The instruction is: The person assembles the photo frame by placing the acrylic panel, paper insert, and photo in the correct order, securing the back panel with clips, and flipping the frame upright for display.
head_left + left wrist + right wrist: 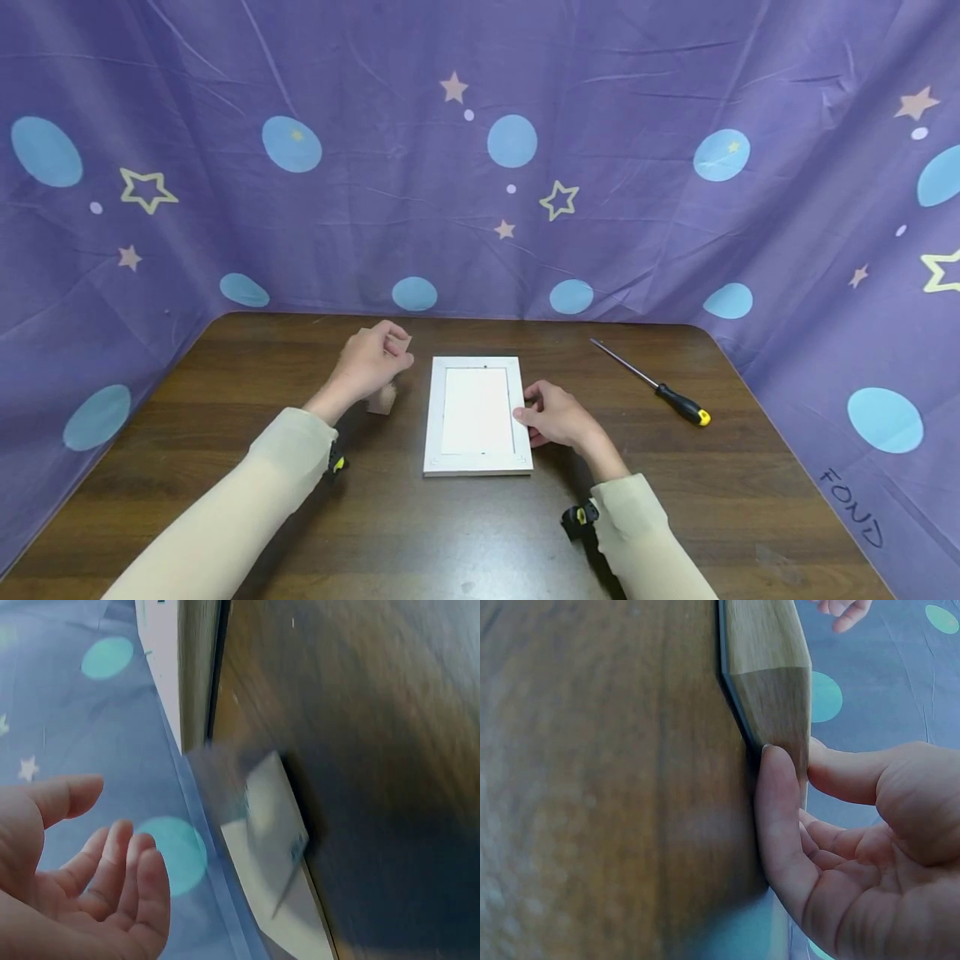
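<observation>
A white rectangular picture frame lies flat in the middle of the table, with a plain white panel inside its border. My right hand grips the frame's right edge. In the right wrist view, thumb and forefinger pinch its wood-coloured side. My left hand hovers left of the frame, fingers loosely bent and holding nothing. Under it is a light brown board, partly hidden by the hand in the head view. The left wrist view shows a tilted, blurred flap on that board, apart from the fingers.
A screwdriver with a black and yellow handle lies to the right of the frame. The brown wooden table is bounded at the back and sides by a purple patterned cloth.
</observation>
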{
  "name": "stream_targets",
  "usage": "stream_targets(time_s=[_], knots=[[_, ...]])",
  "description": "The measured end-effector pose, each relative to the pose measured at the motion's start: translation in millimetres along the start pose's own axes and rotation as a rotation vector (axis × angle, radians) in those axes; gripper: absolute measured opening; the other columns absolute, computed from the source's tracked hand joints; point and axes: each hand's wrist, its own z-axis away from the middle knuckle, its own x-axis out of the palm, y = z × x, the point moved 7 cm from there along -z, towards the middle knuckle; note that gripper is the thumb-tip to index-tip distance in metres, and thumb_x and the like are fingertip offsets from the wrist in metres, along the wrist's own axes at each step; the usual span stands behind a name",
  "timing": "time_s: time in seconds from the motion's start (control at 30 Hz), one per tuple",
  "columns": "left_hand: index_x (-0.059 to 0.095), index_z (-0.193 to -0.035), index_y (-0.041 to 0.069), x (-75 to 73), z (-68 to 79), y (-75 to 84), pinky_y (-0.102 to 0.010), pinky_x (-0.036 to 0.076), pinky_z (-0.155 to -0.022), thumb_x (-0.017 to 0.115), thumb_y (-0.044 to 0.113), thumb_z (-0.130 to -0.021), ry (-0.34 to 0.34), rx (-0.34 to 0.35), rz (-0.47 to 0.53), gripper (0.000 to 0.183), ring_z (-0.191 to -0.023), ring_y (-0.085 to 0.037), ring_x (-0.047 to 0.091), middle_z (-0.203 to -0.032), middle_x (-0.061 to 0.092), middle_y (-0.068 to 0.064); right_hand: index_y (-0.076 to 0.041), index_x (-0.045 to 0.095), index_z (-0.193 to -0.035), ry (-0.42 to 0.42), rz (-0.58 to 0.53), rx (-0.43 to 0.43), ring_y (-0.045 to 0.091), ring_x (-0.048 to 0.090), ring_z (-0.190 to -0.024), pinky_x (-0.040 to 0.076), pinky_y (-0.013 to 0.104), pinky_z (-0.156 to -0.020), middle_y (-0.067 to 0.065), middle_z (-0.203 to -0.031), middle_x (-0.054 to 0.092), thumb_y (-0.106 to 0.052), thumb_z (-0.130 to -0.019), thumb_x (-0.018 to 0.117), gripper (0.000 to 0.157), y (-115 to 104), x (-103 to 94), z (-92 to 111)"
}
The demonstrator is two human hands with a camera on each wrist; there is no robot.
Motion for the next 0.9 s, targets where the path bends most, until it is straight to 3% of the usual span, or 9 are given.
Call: stream_targets(time_s=[0.17,0.4,0.7,0.9], knots=[[0.060,-0.137,0.001,-16.5,-2.5,-16.1,-0.056,0.052,-0.101,0.071,0.026,-0.096,0.036,-0.070,-0.033,0.049,-0.119,-0.042,0.064,-0.128,0.069,-0.022,0.006,0.056,-0.132,0.001,-0.003,0.004,0.026,0.069,-0.079,0.066,0.039,-0.068,0.016,-0.099,0.058,-0.009,-0.102,0.070,0.036,0.5,-0.2,-0.5],[0.051,-0.146,-0.006,-28.3,-4.2,-43.4,-0.061,0.046,-0.107,0.071,0.038,-0.097,0.021,-0.163,-0.095,0.069,-0.126,-0.049,0.053,-0.139,0.054,-0.030,0.006,0.056,-0.132,0.003,0.005,0.000,0.026,0.069,-0.079,0.066,0.039,-0.067,0.016,-0.099,0.058,-0.009,-0.102,0.070,0.036,0.5,-0.8,-0.4],[0.037,-0.150,-0.016,-25.0,-3.1,-74.0,-0.070,0.037,-0.113,0.065,0.050,-0.098,-0.066,-0.304,-0.146,0.088,-0.136,-0.061,0.035,-0.150,0.037,-0.041,0.006,0.056,-0.132,0.003,0.014,0.003,0.025,0.069,-0.078,0.066,0.038,-0.067,0.016,-0.099,0.058,-0.009,-0.102,0.070,0.036,2.3,-0.6,-2.5],[0.032,-0.150,-0.019,-17.5,-4.3,-82.8,-0.073,0.036,-0.109,0.062,0.055,-0.095,-0.097,-0.385,-0.205,0.098,-0.133,-0.061,0.034,-0.148,0.033,-0.044,0.006,0.056,-0.132,0.002,0.009,0.001,0.025,0.069,-0.079,0.066,0.037,-0.067,0.016,-0.099,0.057,-0.009,-0.102,0.070,0.036,2.3,-1.1,-3.0]])
